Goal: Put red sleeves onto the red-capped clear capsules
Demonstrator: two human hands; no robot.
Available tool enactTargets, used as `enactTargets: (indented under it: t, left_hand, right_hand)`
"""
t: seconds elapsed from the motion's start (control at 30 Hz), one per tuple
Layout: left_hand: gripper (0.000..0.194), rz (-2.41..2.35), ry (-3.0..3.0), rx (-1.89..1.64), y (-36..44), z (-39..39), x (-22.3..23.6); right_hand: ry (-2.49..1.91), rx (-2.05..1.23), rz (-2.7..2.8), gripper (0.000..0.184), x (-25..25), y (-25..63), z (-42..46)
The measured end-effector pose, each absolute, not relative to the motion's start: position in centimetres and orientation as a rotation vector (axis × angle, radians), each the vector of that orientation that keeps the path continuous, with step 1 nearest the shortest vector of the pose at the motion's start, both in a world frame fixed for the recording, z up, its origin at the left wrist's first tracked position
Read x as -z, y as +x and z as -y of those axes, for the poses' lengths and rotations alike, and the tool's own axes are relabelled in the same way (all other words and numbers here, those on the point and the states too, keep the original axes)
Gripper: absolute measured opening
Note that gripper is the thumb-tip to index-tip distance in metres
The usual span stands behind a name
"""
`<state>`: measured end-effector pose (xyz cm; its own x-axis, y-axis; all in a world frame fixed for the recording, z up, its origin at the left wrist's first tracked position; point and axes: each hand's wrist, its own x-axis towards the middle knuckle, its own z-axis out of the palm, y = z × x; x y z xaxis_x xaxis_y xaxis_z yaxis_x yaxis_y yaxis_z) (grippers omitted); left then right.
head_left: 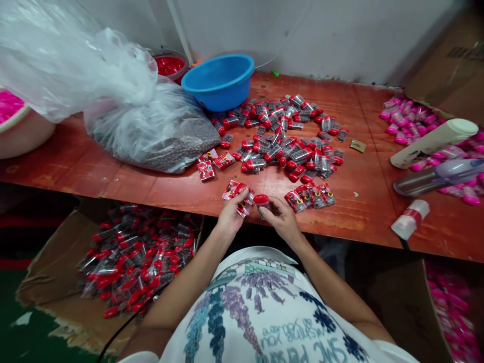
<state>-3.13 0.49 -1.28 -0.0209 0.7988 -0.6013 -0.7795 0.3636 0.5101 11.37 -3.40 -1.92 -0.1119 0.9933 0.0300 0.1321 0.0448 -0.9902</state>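
Near the table's front edge, my left hand [231,214] is closed on a small red printed packet [245,201]. My right hand [280,218] grips a small clear container with a red cap [261,200], close beside that packet. Several flat printed packets [310,196] lie overlapping just right of my right hand. More red packets [206,170] rest beyond my left hand, beside the plastic bag. Past both hands spreads a heap of red-capped containers [282,146] with dark contents.
A clear bag of dark pellets [159,131] and a blue basin [219,80] stand at the back left. On the right are a white bottle [431,143], a clear purple-tinted bottle [434,177], a white roll [410,219] and pink containers [410,118]. Below left, a cardboard box [49,267] holds red-capped containers.
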Motion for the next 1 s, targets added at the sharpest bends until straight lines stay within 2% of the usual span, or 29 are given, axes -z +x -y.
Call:
enactTargets:
  t: [0.5,0.8,1.0]
  left_hand:
    - [0.014,-1.065,0.032,-1.349,-2.7,-0.3,0.4]
    - [0.023,-1.043,0.178,-1.334,-2.5,0.5,0.3]
    - [0.025,-1.035,0.230,-1.332,-2.3,0.7,0.3]
  right_hand:
    - [-1.286,-1.178,1.483,0.020,1.6,11.2,3.7]
    - [-1.223,-1.349,1.256,0.027,2.0,11.0,3.6]
    - [-1.215,-1.321,1.222,0.031,1.9,11.2,3.8]
